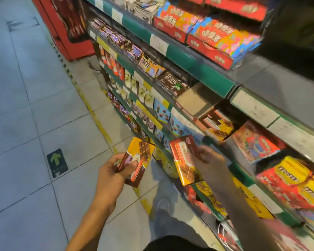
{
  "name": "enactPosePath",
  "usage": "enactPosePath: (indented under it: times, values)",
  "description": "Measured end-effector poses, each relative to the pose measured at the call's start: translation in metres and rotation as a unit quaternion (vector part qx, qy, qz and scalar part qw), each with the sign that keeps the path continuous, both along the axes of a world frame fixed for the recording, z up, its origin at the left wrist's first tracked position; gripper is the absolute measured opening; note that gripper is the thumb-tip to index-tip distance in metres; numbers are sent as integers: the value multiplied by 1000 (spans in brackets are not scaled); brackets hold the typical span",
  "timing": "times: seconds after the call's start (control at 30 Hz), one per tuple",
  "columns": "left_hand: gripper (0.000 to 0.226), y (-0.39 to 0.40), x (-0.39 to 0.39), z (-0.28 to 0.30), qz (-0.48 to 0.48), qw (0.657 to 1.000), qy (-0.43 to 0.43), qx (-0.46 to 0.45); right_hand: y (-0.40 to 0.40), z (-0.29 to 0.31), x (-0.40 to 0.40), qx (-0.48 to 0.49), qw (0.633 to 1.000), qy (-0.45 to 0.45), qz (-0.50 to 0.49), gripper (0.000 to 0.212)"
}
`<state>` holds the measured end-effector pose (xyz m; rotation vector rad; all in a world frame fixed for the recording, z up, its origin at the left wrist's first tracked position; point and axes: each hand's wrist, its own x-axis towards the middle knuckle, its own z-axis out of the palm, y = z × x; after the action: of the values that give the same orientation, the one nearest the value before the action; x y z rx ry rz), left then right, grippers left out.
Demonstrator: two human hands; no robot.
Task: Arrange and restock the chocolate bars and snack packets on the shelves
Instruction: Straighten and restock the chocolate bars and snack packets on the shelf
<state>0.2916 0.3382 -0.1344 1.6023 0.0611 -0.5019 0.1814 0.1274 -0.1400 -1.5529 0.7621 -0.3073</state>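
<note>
We find the restocking step in hand: both hands carry chocolate bars in front of the shelves point(185, 57). Our left hand point(114, 169) grips a small stack of bars point(136, 160), fingers curled round its lower end, held out over the floor point(34, 109), apart from the shelf edge. Our right hand point(207, 158) pinches a single red and gold bar point(183, 160), tilted, just beside the shelf front.

The open display carton point(216, 125), above and to the right of that bar, holds matching bars and appears the likely destination; we judge the next move calls for lifting the bar and sliding it in upright.

A neighbouring red box point(256, 142) sits just beside the carton, leaving a tight slot. Yellow candy boxes point(295, 176) lie lower right of the carton. The shelf lip above overhangs the carton and may hinder entry. Motion blur obscures finer detail.
</note>
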Motion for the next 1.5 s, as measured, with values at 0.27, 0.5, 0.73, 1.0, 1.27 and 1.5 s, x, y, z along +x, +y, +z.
enactPosePath:
  times: [0.27,0.5,0.73,1.0,1.27,1.5]
  values:
    - [15,-80,104,7,-43,999,-30,-6,-63,7,88,8,999,-7,-31,16]
    - [13,-142,162,-13,-190,981,-43,-7,-89,-8,98,30,992,3,-119,13]
    - [26,-183,212,-35,-388,921,-34,12,-68,-19,92,-22,968,66,-242,4]
    - [29,-209,245,-52,-501,865,-39,-19,-81,-14,91,-165,919,203,-294,19]
    - [24,-242,260,-50,-544,834,-82,-39,-128,-8,110,-384,791,436,-192,32]
    - [21,-254,246,-59,-545,834,-59,-64,-140,-39,124,-413,770,456,-169,40]
